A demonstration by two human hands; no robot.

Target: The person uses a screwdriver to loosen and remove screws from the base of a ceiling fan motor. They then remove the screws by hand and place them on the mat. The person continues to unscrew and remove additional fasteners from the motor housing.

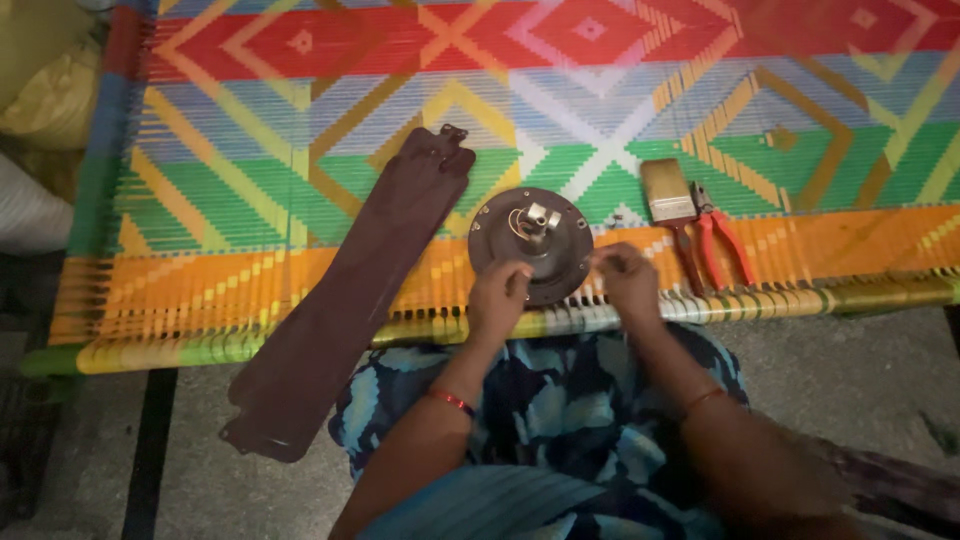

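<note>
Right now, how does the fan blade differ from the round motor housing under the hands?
The fan blade is long and flat; the motor housing is round with a metal shaft at its middle. The blade hangs past the woven cot's edge; the housing rests fully on it. Both hands, left hand and right hand, touch the housing, not the blade. Both are dark brown.

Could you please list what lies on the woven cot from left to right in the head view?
Brown fan blade → round fan motor housing with both hands at its near edge → paintbrush → red-handled pliers.

Lighting: dim, warm, brightest on the woven cot [300, 150] beyond the hands. Floor below in shadow. Focus: soft throughout, corners darkened.
</note>
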